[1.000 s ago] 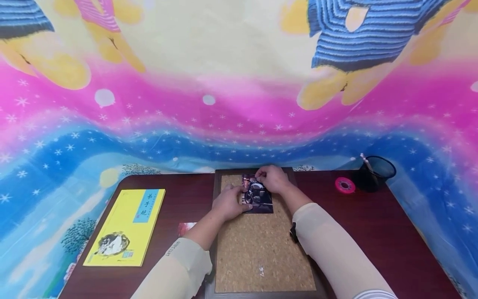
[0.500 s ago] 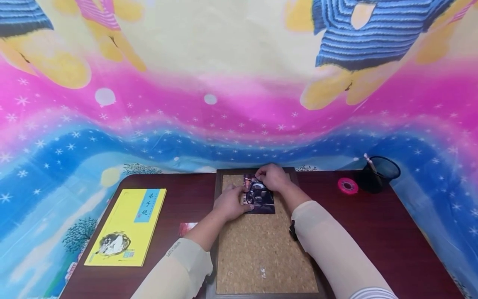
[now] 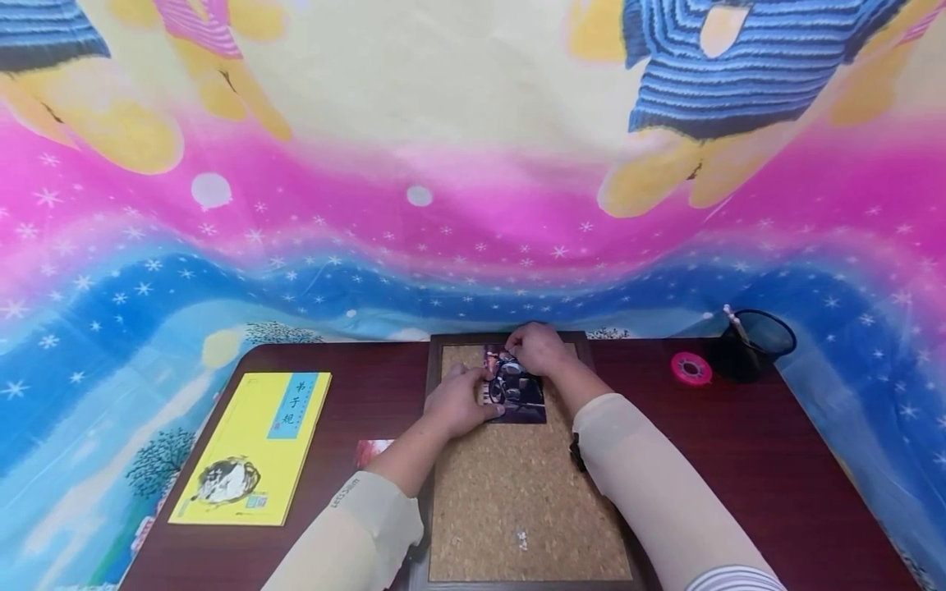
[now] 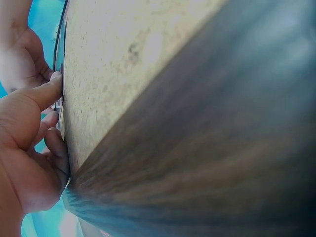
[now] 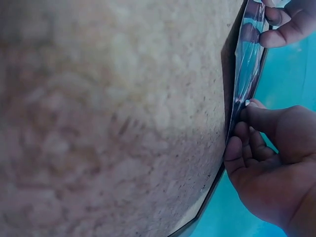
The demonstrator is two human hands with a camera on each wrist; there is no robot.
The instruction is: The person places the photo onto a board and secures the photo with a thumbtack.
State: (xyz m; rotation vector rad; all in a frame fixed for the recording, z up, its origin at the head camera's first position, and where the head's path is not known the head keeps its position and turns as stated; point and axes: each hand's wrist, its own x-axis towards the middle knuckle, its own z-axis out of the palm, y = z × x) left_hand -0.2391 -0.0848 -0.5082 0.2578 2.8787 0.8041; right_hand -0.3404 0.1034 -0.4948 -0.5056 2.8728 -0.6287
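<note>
A dark photo print [image 3: 523,392] with a motorcycle on it lies against the upper part of a framed cork board [image 3: 528,484]. My left hand [image 3: 454,400] presses the print's left side, thumb at the lower corner and forefinger higher up. At the print's top edge, my right hand [image 3: 539,349] pinches a small white pin [image 5: 248,102] between thumb and fingertips; most of it is hidden by the fingers. Seen edge-on in the right wrist view, the glossy print [image 5: 247,59] stands slightly off the cork, with the left hand [image 5: 291,27] at its far end.
Several tiny white bits [image 3: 521,539] are on the lower cork. A yellow book [image 3: 251,451] lies at the left of the dark red table [image 3: 709,460]. A reddish card [image 3: 372,451] is partly under the left forearm. At the right are a pink ring-shaped case [image 3: 691,369] and a black mesh pen holder [image 3: 746,353].
Both hands keep nearly the same places on the print. The whole head view has shifted slightly, so things appear a little further right.
</note>
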